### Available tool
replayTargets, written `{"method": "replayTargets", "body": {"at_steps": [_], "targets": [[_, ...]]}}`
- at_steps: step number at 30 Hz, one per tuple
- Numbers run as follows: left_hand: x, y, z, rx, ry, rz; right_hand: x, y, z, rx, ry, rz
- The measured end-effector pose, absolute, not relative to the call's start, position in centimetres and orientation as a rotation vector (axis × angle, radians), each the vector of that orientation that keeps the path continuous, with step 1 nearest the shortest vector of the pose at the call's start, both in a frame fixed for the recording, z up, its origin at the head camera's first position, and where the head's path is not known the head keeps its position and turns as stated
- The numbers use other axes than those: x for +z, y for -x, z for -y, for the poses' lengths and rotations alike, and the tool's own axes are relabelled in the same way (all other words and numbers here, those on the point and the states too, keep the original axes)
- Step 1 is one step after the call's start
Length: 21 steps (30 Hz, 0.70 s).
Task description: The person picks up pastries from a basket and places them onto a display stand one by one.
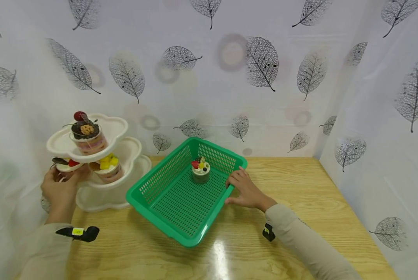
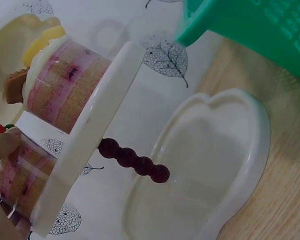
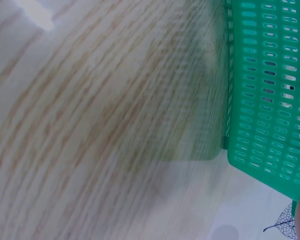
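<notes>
My left hand (image 1: 62, 190) grips a clear dessert cup (image 1: 68, 166) with a strawberry on top, at the left side of a tiered stand's middle plate (image 1: 133, 153). In the left wrist view, thumb and fingers lie around that layered cake cup (image 2: 30, 175), its base right at the plate. Beside it on the same plate stands a cup with yellow fruit cubes (image 1: 109, 169). With fingers over the rim, my right hand (image 1: 245, 190) holds the right side of a green plastic basket (image 1: 160, 222). Inside the basket stands a cream-topped cup with berries (image 1: 201, 175).
A chocolate-topped cup (image 1: 88, 138) with a cherry stands on the stand's top plate (image 1: 116, 126). The bottom plate (image 1: 104, 200) sits on the wooden table (image 1: 285, 179), close to the basket's left corner. A leaf-patterned curtain (image 1: 202, 97) surrounds the back and sides.
</notes>
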State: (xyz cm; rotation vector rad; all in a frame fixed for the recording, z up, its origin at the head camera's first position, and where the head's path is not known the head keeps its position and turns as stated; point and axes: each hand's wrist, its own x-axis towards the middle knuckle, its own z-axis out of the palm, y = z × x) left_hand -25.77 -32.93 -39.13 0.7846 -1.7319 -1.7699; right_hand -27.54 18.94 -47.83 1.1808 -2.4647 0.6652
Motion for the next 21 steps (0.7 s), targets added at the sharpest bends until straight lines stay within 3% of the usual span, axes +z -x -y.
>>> {"method": "replayTargets", "body": {"at_steps": [21], "targets": [[-39.65,26.52,33.49,-1.373,-0.819,2.176,-47.87,27.42,-18.89,0.669,-1.167,2.462]]}}
